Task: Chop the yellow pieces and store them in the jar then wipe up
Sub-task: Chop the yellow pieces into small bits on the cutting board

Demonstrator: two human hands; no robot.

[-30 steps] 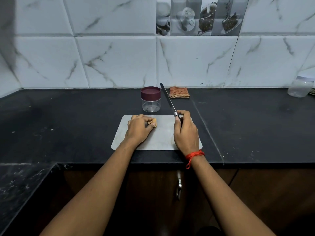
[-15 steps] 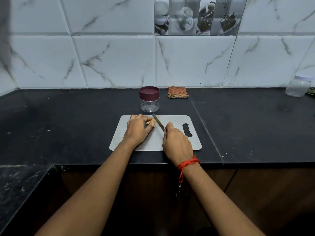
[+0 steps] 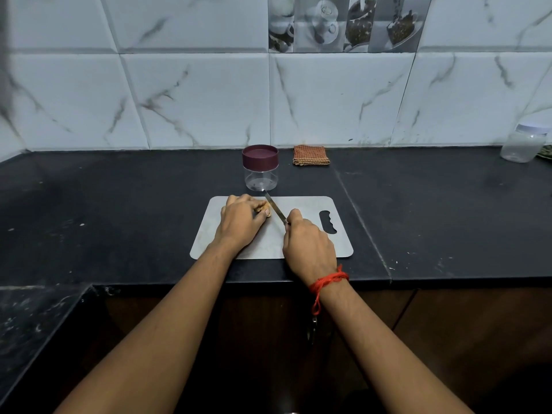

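A grey cutting board lies on the black counter near its front edge. My left hand presses down on a yellow piece, which shows only at my fingertips. My right hand grips a knife by the handle, its blade angled up-left with the tip just right of the yellow piece. Behind the board stands a clear jar with a maroon lid on. A folded orange checked cloth lies to the jar's right against the wall.
A second clear jar with a pale lid stands at the far right by the wall. The black counter turns a corner at the lower left. Dark cabinet doors run below the counter edge.
My right hand swung the knife down and to the left, from pointing up over the board's right side to lying next to the yellow piece. My left hand stayed put.
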